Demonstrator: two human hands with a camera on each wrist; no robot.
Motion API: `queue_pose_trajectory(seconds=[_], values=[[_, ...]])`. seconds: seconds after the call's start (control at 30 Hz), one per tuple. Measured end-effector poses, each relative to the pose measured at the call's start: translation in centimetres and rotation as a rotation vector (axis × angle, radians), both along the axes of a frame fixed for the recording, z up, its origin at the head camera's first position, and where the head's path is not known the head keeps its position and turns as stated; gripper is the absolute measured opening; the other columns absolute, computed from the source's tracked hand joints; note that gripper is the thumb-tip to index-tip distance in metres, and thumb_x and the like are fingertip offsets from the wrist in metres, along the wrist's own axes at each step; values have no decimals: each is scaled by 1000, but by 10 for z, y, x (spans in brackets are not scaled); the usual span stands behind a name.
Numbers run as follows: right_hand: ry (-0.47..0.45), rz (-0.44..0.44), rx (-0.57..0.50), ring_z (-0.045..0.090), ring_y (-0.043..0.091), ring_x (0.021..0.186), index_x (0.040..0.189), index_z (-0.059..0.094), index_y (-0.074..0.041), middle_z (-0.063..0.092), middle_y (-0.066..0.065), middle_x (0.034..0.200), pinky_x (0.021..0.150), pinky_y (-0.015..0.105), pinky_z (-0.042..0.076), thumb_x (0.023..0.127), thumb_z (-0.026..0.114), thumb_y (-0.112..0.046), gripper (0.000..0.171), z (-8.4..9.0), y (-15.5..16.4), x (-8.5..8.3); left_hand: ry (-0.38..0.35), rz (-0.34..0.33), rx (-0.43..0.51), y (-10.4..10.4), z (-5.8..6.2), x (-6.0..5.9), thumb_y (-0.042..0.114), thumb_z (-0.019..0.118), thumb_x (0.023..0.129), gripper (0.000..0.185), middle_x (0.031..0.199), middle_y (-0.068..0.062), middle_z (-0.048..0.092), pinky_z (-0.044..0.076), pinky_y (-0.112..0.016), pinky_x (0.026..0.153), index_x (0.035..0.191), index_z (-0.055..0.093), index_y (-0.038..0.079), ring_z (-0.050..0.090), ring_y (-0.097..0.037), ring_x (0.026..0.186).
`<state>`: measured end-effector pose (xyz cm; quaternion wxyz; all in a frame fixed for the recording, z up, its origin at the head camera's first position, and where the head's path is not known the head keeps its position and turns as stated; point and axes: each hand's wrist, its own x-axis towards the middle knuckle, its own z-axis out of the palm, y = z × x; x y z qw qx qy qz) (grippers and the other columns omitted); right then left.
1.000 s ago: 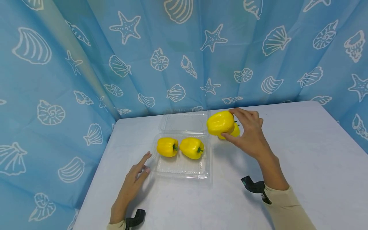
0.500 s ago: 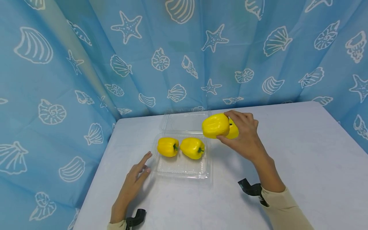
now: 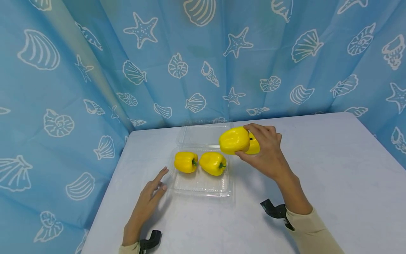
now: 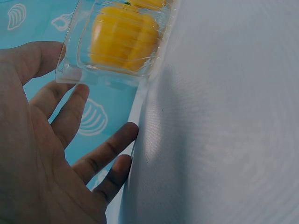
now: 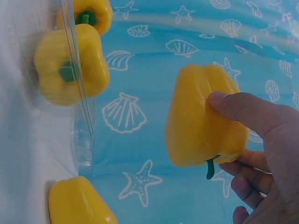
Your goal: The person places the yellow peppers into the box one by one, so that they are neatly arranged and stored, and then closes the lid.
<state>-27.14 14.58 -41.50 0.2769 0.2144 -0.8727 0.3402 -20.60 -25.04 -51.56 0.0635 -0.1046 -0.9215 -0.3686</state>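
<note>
From the head view, the right hand [image 3: 266, 151] gripped a yellow pepper [image 3: 234, 140] in the air, just above the right edge of the clear tray [image 3: 203, 185], with another pepper [image 3: 253, 145] on the table [image 3: 333, 169] right behind it. Two peppers [image 3: 185, 162] [image 3: 212, 163] sat inside the tray. The left hand [image 3: 149, 197] lay flat, fingers loose, tips near the tray's left corner. In the left wrist view the fingers [image 4: 70, 116] were spread beside the tray corner [image 4: 70, 74], holding nothing. In the right wrist view, thumb [image 5: 243, 109] and fingers wrapped the held pepper [image 5: 201, 121].
</note>
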Motion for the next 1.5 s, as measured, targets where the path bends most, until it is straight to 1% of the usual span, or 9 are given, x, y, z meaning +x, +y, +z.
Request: queue_pose_trajectory(seconds=[0.2, 0.5, 0.7, 0.87, 1.1, 1.17, 1.33, 1.5], values=[[7, 15, -3, 42, 32, 116, 132, 59, -8, 57, 12, 136, 85, 53, 26, 68, 95, -25, 76, 0, -5, 2, 8, -11, 8, 0, 0, -1, 26, 54, 104, 55, 156, 10, 40, 42, -54, 93, 155, 38, 33, 53, -20, 110], [34, 43, 8, 43, 31, 114, 132, 60, -8, 58, 12, 135, 84, 52, 27, 67, 95, -29, 76, 0, -14, 5, 11, -11, 8, 0, 0, -2, 27, 55, 104, 55, 156, 11, 40, 43, -54, 93, 155, 37, 36, 53, -20, 111], [35, 47, 16, 43, 30, 114, 132, 60, -9, 59, 10, 134, 85, 52, 27, 68, 93, -33, 75, 0, -22, 8, 23, -13, 5, -1, -1, -1, 26, 55, 103, 55, 156, 10, 40, 43, -54, 92, 155, 37, 35, 54, -20, 110], [30, 57, 17, 43, 29, 113, 132, 60, -10, 59, 9, 134, 85, 51, 27, 69, 92, -35, 75, 0, -29, 11, 17, -15, 6, -2, 0, -2, 27, 54, 104, 55, 157, 10, 39, 43, -54, 94, 155, 37, 34, 53, -20, 111], [39, 65, 26, 44, 28, 111, 131, 60, -10, 59, 9, 133, 85, 52, 28, 69, 92, -39, 76, -2, -37, 14, 26, -23, 11, -3, -1, -1, 26, 55, 103, 55, 156, 9, 40, 42, -53, 93, 155, 38, 31, 53, -20, 110], [40, 64, 28, 45, 29, 112, 131, 60, -9, 59, 9, 133, 87, 53, 29, 69, 92, -40, 76, -2, -39, 15, 28, -21, 3, -3, -1, -1, 26, 55, 104, 55, 156, 9, 41, 42, -53, 93, 155, 38, 31, 54, -19, 110], [21, 68, 17, 45, 29, 114, 131, 61, -9, 59, 9, 133, 92, 53, 29, 69, 92, -40, 76, 0, -46, 17, 22, -12, 0, -3, 0, -1, 27, 55, 103, 55, 156, 9, 41, 42, -54, 93, 155, 38, 32, 54, -20, 110], [3, 71, 16, 45, 28, 114, 131, 61, -10, 59, 8, 133, 89, 52, 29, 70, 91, -41, 75, 2, -54, 19, 16, -14, 12, -2, 0, -1, 27, 55, 103, 55, 155, 10, 41, 42, -54, 95, 155, 38, 33, 54, -20, 110]])
